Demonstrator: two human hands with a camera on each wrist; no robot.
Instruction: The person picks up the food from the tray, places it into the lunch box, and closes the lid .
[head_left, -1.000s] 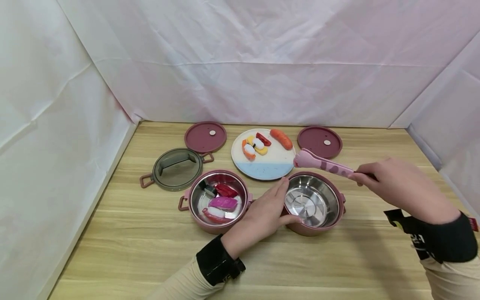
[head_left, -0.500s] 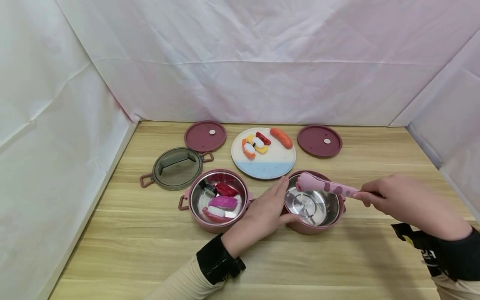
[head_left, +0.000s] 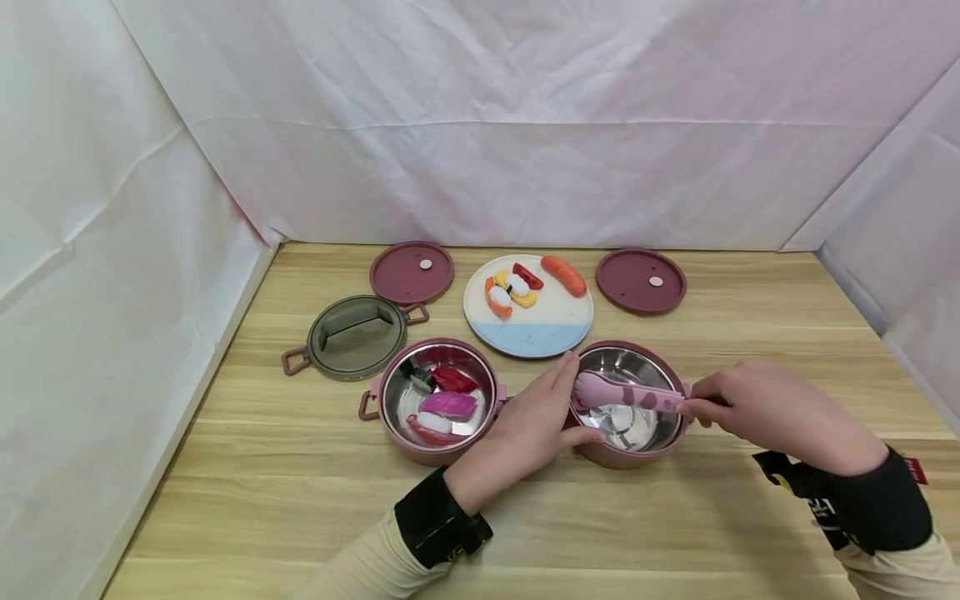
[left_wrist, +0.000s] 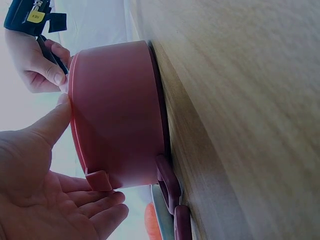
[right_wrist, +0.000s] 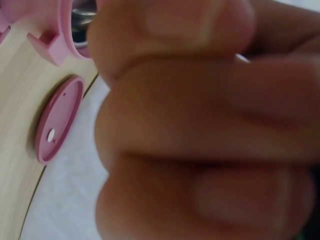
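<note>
Pink tongs with a paw-shaped tip reach across the right pot, tip low inside the left part of its rim. My right hand grips them by the handle end, fingers curled. Whether anything sits between the tongs' tips I cannot tell. At the same pot's left side, my left hand touches the rim with thumb and fingers extended; the left wrist view shows the thumb against the pot's edge. The left pot holds several toy sushi pieces, among them a purple one.
Behind the pots a plate carries a toy sausage and several sushi pieces. Two dark red lids lie at the back. A grey see-through lid with handles lies left of the left pot.
My right hand has lowered the tongs from above the right pot's far rim down into its opening, their tip shifting left at the end. The left hand has stayed in place.
</note>
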